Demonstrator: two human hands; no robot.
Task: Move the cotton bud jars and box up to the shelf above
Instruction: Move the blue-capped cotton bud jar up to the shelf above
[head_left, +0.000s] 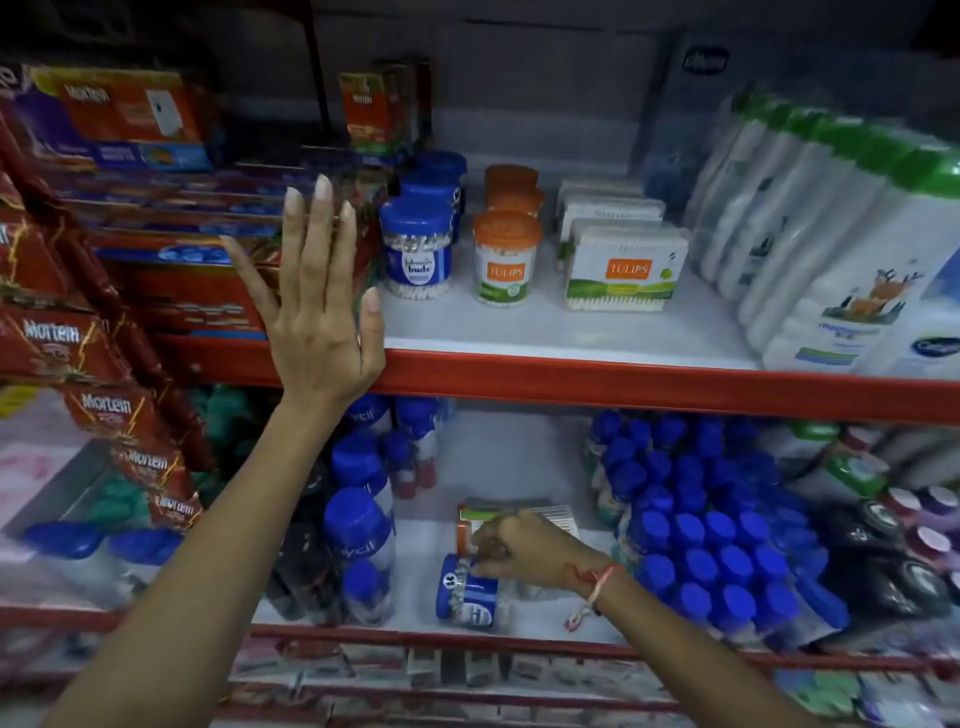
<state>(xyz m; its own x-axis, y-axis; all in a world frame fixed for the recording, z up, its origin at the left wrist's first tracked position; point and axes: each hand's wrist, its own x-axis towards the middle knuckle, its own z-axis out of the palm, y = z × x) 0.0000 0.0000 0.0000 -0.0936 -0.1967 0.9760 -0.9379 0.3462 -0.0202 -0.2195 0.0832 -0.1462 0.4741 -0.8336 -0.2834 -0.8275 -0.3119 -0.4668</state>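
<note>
Two bare forearms reach up from the bottom of the frame. At centre left, the left hand (317, 306) is spread flat, fingers apart, against the Mortein boxes (197, 249), gripping nothing. On the upper shelf (571, 371) stand three blue-lidded jars (415, 249), three orange-lidded jars (506, 257) and a row of Tulips boxes (626, 273). At lower centre, the right hand (519, 551) closes its fingers on one blue-lidded jar lying on its side (465, 592), with one orange jar and one box (498, 512) just behind it.
</note>
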